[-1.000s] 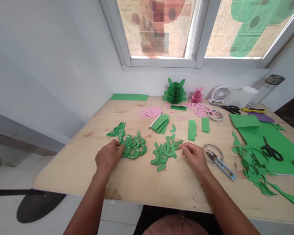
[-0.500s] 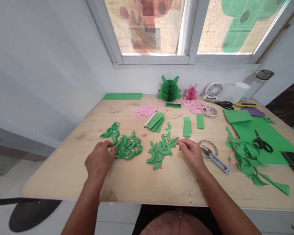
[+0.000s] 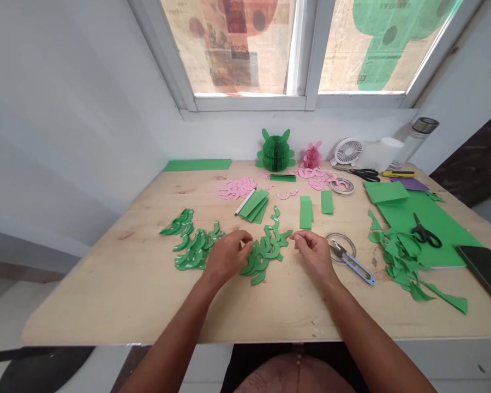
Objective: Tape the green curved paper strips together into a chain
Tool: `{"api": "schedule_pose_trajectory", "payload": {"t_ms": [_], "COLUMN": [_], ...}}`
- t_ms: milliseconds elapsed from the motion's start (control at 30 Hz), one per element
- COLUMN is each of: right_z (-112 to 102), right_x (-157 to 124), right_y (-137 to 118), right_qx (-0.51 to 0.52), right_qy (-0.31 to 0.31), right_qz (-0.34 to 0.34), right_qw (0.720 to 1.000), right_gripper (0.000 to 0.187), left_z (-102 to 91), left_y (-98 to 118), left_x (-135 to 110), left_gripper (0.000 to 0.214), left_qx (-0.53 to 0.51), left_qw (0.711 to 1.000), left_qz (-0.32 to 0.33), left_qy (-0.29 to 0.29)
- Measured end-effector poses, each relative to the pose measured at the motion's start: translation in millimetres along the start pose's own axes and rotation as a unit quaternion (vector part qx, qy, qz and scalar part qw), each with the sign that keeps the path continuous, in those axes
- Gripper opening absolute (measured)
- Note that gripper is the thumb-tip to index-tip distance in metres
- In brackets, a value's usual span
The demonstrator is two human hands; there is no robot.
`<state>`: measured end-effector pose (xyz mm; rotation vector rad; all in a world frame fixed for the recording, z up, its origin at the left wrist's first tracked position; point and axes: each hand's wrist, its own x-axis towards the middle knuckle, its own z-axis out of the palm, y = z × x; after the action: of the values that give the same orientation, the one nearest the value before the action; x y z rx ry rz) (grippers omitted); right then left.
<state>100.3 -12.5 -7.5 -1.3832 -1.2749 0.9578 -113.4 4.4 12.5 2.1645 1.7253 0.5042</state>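
Note:
My left hand (image 3: 229, 255) is over the left edge of the right-hand pile of curved green paper pieces (image 3: 272, 250), thumb and fingers pinched together. Whatever lies between those fingertips is too small to make out. At the right end of the same pile, my right hand (image 3: 313, 253) is also closed in a pinch, its fingertips close to a green piece's tip; I cannot tell what they hold. Another heap of curved green pieces (image 3: 191, 250), bearing small white strips, lies left of my left hand, partly covered by it. Blue-handled thread snips (image 3: 357, 266) rest across a tape roll (image 3: 354, 246).
Green paper scraps (image 3: 401, 262), black scissors (image 3: 425, 232) and a dark phone (image 3: 483, 270) lie at right. Folded green cards (image 3: 253, 206) and pink cutouts (image 3: 238, 188) sit farther back. A green honeycomb paper figure (image 3: 275, 152) and a small fan (image 3: 347, 151) stand by the wall.
My left hand has moved right, from the left heap of green pieces to the right-hand pile. My right hand stays by that pile's right end. The view has shifted slightly.

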Motion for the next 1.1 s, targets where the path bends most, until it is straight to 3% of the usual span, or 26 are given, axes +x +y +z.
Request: {"api": "schedule_pose_trajectory", "payload": {"t_ms": [67,200,433,567,767,900,1100], "right_z": [0,1,1,0,0,2,1], "right_x": [1,2,3,2,0,-1,-2], "right_y": [1,2,0,-1,-4,-3,-3], "right_qx": [0.001,0.0,0.003,0.004,0.01,0.006,-0.005], "right_qy": [0.0,0.0,-0.007,-0.006,-0.011,-0.016,-0.011], "right_qz": [-0.002,-0.002,-0.014,-0.009,-0.012,-0.012,-0.007], "right_qw": [1.0,1.0,1.0,1.0,1.0,1.0,1.0], "right_gripper": [0.024,0.025,0.024,0.024,0.022,0.023,0.023], "left_z": [8.1,20.3,26.9,12.6,-8.9,-8.6,-3.3], "left_y": [12,29,33,22,11,12,16], "left_x": [15,38,45,32,-16,-37,-37], "left_gripper": [0.019,0.025,0.027,0.023,0.019,0.017,0.007], "left_qx": [0.031,0.118,0.142,0.107,0.092,0.112,0.115], "left_qw": [0.999,0.991,0.987,0.992,0.986,0.984,0.982], "left_qz": [0.015,-0.02,-0.039,-0.047,-0.099,-0.088,-0.069], "left_qy": [-0.024,-0.054,-0.068,-0.045,-0.099,-0.108,-0.134]}}
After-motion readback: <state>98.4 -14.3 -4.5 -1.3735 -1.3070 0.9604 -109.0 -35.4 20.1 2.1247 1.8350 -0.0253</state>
